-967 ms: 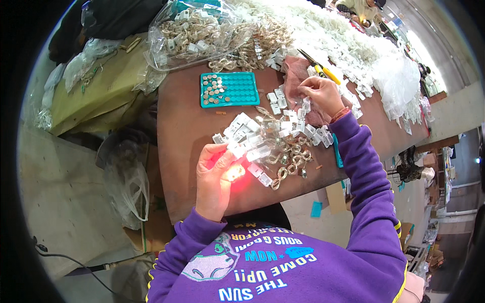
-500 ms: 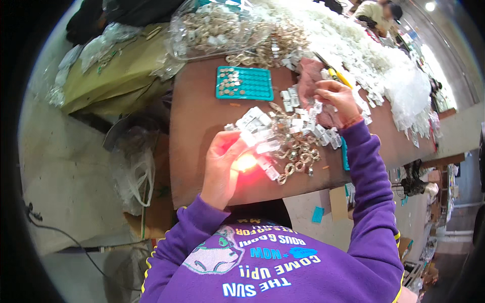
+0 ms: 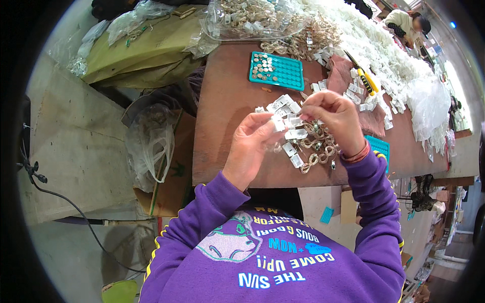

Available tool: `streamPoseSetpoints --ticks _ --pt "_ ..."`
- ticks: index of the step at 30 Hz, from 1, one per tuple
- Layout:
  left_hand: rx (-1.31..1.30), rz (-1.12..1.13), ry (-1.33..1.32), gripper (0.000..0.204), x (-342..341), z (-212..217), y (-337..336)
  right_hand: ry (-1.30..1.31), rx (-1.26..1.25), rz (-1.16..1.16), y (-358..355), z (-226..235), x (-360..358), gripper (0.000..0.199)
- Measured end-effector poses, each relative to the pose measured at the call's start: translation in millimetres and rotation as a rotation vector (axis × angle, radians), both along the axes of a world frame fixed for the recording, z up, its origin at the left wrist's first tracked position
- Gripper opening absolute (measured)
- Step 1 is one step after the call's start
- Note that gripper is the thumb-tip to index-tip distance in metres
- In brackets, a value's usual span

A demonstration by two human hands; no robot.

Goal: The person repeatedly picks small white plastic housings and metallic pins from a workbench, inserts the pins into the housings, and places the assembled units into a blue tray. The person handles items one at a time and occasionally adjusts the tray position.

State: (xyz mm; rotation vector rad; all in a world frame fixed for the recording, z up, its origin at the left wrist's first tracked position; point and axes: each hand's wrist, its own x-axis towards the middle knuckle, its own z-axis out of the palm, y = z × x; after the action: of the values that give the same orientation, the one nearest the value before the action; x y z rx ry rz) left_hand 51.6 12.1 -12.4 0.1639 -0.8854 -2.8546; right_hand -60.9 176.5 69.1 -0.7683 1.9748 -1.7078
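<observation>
My left hand is closed in a pinch on a small white plastic battery box, held above the table. My right hand is beside it on the right, thumb and fingers pinched together; what lies between them is too small to make out. Just under the hands lies a loose heap of similar white battery boxes and coiled wire light strings. Behind the hands a teal tray bears several round silver button cells on its left side.
A pink cloth with a yellow-and-black hand tool lies at the right. A large pile of white pieces covers the back. Another teal tray sits by my right wrist. A person is at the far right.
The bright reddish glow by my left hand is gone. My right hand has come from the pink cloth to beside my left hand. The view has shifted, moving the table rightward and up.
</observation>
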Motion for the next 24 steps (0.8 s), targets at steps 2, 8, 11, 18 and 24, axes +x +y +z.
streamPoseSetpoints --ticks 2,8,11,18,24 --pt "0.046 -0.039 -0.029 0.022 1 -1 -2 -0.049 -0.011 -0.006 -12 -3 14 0.009" --pt "0.025 -0.051 -0.03 0.025 1 -4 -3 -0.033 -0.059 -0.067 -26 -24 28 0.011" --pt "0.067 -0.04 -0.023 0.022 2 -4 -3 0.049 -0.015 -0.101 -26 -31 32 0.01" --pt "0.032 -0.04 -0.009 0.022 1 -2 -2 0.522 0.084 -0.099 -26 -30 36 0.009" --pt "-0.03 -0.055 -0.018 0.023 1 -4 -1 0.475 0.104 -0.081 -23 -34 37 0.007"
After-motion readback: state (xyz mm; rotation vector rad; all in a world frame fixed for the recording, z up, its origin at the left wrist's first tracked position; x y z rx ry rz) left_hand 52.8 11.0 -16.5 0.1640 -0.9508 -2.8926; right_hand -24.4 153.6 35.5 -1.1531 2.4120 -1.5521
